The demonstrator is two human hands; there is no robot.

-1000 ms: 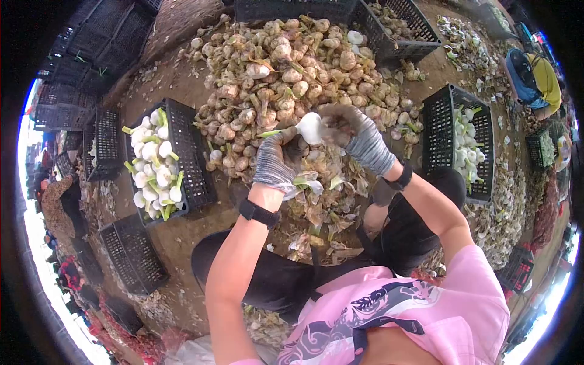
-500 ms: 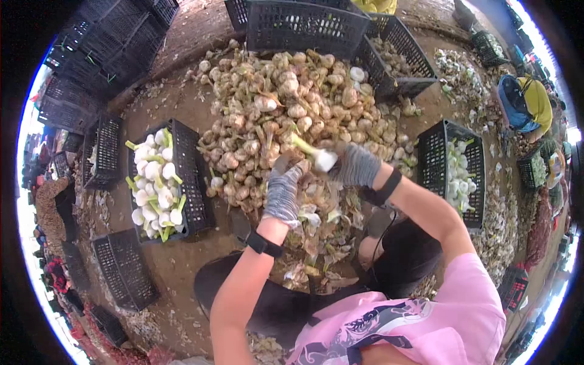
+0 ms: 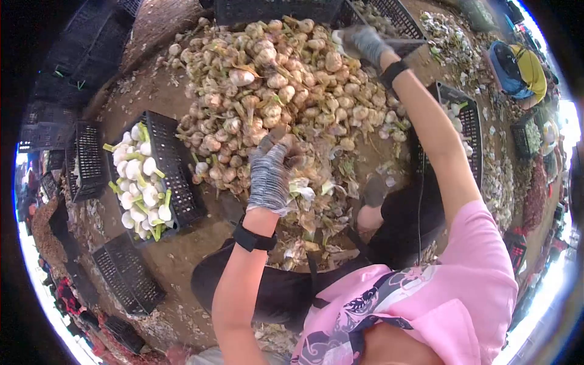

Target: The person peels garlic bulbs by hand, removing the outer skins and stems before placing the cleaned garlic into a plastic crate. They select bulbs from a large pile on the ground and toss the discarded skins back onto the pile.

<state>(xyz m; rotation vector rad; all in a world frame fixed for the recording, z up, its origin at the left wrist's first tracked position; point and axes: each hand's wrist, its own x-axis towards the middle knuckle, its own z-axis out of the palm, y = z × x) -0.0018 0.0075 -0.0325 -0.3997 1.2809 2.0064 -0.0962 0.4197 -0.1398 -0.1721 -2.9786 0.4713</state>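
A gloved left hand, my left hand, hovers over the near edge of a heap of unpeeled garlic. Its soiled fingers are loosely bent and apart, and I see nothing held in them. My right hand, gloved too, is stretched to the far right side of the heap by a black crate. At its fingertips shows a white garlic bulb, partly covered; the fingers are slightly blurred and seem closed round it. Loose skins and trimmings lie between my left hand and my legs.
At left stands a black crate of white trimmed garlic bulbs with green stems. Another crate with white garlic is beyond my right arm. An unfilled-looking crate sits lower left. A person in yellow bends at far right.
My right hand has moved away from my left, forward to the heap's far right side. The stemmed white bulb no longer shows between my hands. The view has shifted slightly.
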